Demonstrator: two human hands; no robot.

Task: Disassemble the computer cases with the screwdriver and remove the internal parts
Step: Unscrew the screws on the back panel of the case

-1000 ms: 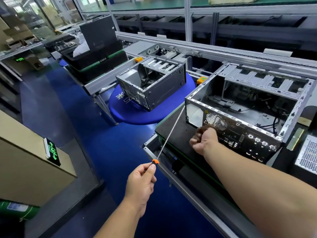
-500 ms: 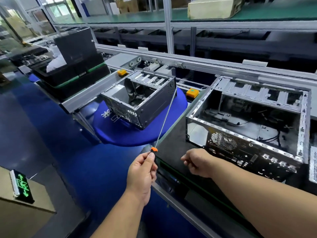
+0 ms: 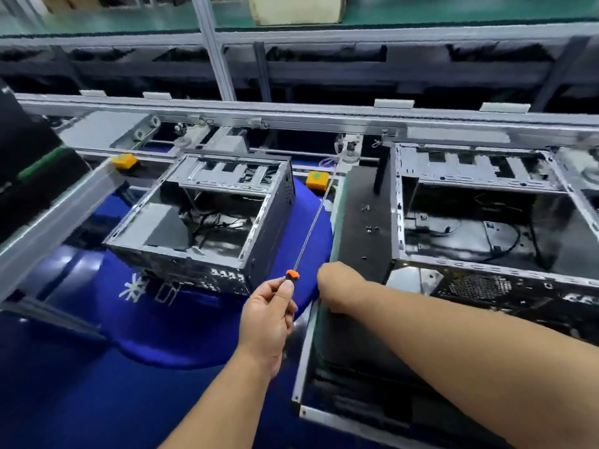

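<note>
left hand (image 3: 269,322) pinching screwdriver (image 3: 309,231) by its handle, shaft running toward 1 o'clock | right hand (image 3: 337,286) fisted at black mat (image 3: 366,222) edge, holding anything: can't tell | open case (image 3: 207,218) on blue pad (image 3: 181,322) at 11 | second open case (image 3: 486,215) at 2, loose screws (image 3: 371,227) on mat beside it

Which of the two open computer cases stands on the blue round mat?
The smaller case, on the left. The larger case on the right stands on a black mat instead.
</note>
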